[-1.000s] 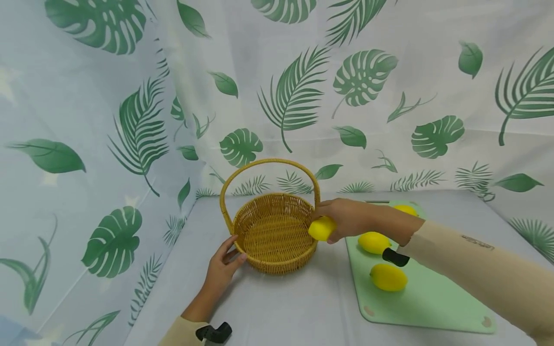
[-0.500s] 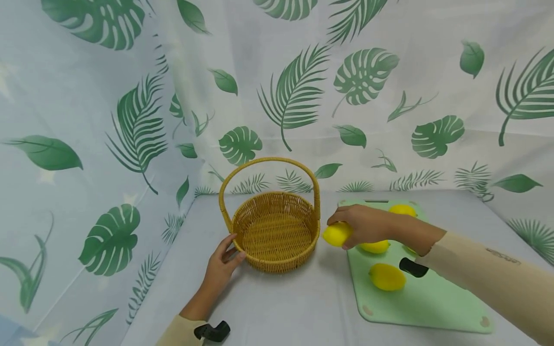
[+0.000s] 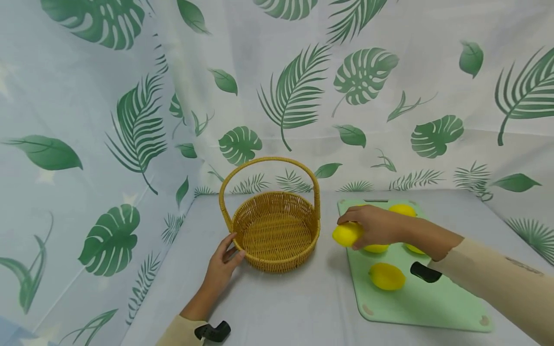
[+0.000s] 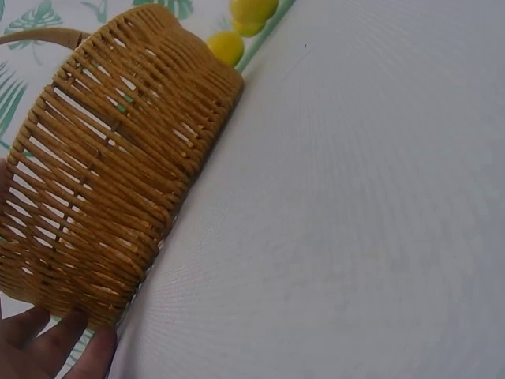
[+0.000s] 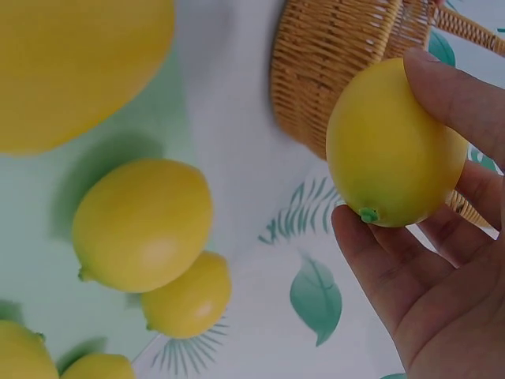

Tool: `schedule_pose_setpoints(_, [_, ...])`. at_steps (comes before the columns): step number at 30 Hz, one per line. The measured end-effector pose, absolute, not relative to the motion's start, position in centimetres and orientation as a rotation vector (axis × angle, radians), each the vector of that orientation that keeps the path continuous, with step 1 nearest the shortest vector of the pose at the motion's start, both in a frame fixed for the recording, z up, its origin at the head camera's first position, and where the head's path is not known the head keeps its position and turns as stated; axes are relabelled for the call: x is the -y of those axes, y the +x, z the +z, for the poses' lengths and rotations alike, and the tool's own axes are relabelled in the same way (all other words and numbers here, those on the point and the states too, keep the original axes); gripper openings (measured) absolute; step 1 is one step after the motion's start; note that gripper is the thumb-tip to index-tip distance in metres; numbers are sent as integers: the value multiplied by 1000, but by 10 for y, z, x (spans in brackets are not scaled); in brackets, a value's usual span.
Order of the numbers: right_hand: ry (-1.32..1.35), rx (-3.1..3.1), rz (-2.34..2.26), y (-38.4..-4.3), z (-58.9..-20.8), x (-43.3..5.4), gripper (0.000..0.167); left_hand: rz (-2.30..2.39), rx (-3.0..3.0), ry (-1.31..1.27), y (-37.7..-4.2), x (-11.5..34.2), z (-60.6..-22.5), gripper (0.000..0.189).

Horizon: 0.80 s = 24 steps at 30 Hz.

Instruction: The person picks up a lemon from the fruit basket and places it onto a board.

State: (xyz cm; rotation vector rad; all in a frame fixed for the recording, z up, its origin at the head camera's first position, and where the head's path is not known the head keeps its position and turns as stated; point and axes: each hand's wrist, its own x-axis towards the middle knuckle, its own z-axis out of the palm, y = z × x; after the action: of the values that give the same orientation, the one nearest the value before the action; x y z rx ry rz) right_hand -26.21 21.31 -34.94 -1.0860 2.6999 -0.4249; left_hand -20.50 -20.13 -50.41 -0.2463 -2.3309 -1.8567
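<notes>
My right hand (image 3: 374,225) pinches a yellow lemon (image 3: 347,234) between thumb and fingers, above the left edge of a light green cutting board (image 3: 433,307). In the right wrist view the held lemon (image 5: 394,142) shows its green stem end. At the left, a round wicker basket (image 3: 277,262) with a tall arched handle stands on the white cloth. My left hand (image 3: 220,269) holds the basket's front left side at the rim. From the left wrist view, its fingertips (image 4: 67,335) touch the woven outer wall. Nothing lies in the basket.
Several more lemons lie on the board, among them a front lemon (image 3: 387,276) and a back lemon (image 3: 402,210); my right hand and arm partly cover others. Behind the table hangs a white leaf-print curtain (image 3: 294,96).
My right hand, still pinching the lemon, has moved right from beside the basket's right rim to the board's left edge. The left hand and the basket stay in place.
</notes>
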Motion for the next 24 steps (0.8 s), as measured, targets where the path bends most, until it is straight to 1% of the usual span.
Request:
schedule_pose_setpoints(5, [-1046, -2711, -452, -261, -350, -221, 53, -1835, 2314, -280, -206, 202, -505, 62])
schedule_pose_setpoints(10, [-1010, -2720, -447, -259, -348, -227, 54, -1844, 2316, -260, -206, 201, -505, 63])
schedule_pose_setpoints(17, [-947, -2745, -451, -252, -344, -239, 56, -1925, 2366, -205, -190, 195, -474, 64])
schedule_pose_setpoints(24, [-916, -2742, -525, -243, -347, -253, 56, -1902, 2388, -212, -190, 195, -474, 64])
